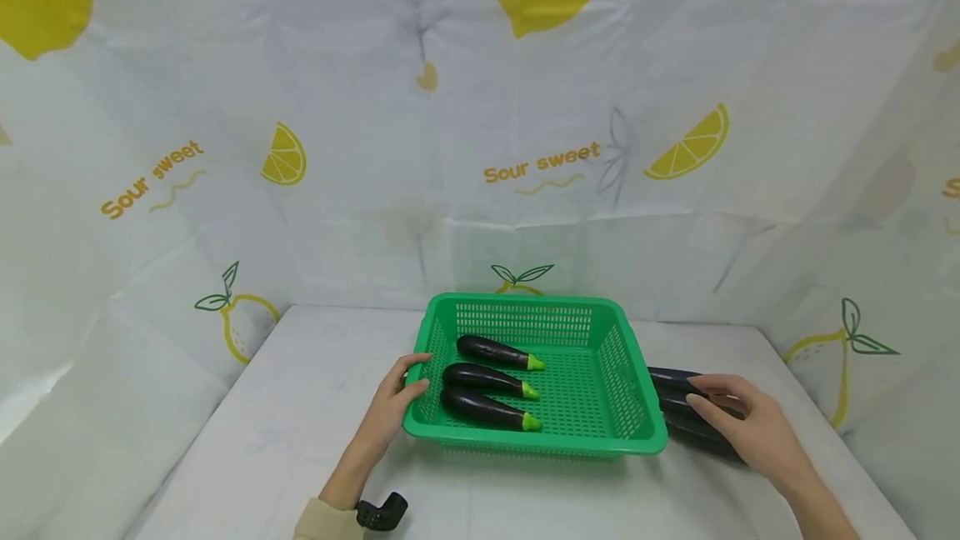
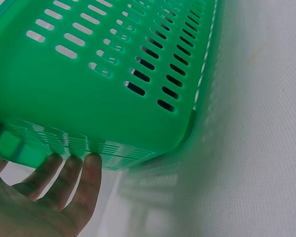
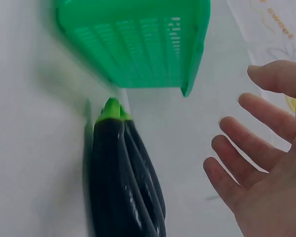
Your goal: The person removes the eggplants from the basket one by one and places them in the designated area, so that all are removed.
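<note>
The loose eggplants (image 3: 108,177), at least two in number, lay side by side on the white table (image 1: 247,440) just right of the green basket (image 1: 540,444), their green caps (image 3: 112,108) pointing toward it. I noted dark, glossy skins and judged each eggplant moderately light for its length, firm yet faintly yielding, liable to slip under a careless grip and to bruise if squeezed or dropped. The sound hold, in my assessment, was around the thick middle, with thumb and fingers on opposite sides; the cap offered more friction but would have left the heavy end to swing. My right hand (image 1: 757,432) hung over this group with fingers spread and loosely bent, the thumb set apart; the right wrist view showed a gap between fingertips and skins, and nothing in the grasp. My left hand (image 1: 390,402) was at the basket's left side, thumb and forefinger over the rim and the other fingers against the outer wall; how firmly it pressed I could not tell. The two hands stood well apart, with the basket between them. Inside it, toward the left, three more eggplants (image 1: 482,411) lay in a row, caps to the right. Behind rose a lemon-printed sheet (image 1: 360,223).
</note>
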Tool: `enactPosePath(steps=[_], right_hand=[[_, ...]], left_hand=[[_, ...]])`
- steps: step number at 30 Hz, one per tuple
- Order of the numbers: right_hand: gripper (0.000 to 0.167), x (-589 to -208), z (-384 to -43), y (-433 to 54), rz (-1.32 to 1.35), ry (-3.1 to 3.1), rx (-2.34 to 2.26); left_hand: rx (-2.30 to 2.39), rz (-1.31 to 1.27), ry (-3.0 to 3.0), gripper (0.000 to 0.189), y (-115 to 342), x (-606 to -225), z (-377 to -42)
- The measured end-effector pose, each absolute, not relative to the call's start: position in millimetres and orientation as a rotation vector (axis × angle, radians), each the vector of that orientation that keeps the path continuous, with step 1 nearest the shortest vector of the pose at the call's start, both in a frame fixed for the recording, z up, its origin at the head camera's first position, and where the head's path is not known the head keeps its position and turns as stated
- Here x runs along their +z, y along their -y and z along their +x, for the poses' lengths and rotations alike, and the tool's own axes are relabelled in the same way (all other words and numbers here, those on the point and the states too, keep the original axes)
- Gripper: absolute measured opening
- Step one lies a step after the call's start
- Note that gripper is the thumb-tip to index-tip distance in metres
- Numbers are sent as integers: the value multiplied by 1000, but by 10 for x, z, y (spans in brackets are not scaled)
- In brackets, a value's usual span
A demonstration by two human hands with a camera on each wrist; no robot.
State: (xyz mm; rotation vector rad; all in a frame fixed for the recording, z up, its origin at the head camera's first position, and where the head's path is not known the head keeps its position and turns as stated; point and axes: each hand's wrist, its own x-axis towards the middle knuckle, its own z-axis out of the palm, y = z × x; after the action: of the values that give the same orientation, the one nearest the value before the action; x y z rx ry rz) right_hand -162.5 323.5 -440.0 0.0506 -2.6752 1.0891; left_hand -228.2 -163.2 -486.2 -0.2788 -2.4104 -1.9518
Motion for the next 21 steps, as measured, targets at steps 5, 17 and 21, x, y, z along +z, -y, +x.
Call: enactPosePath(steps=[5, 17, 21], right_hand=[[38, -4365, -1678, -3096, 135, 2648, 1150], [52, -4424, -1811, -2885, 219, 2727, 1411], [55, -4449, -1857, -2843, 228, 2761, 1411]], left_hand=[[-1960, -285, 2412, 39, 1632, -4855, -2279], [-1977, -278, 2413, 40, 1642, -4841, -2272], [-1978, -271, 2415, 40, 1646, -4844, -2277]])
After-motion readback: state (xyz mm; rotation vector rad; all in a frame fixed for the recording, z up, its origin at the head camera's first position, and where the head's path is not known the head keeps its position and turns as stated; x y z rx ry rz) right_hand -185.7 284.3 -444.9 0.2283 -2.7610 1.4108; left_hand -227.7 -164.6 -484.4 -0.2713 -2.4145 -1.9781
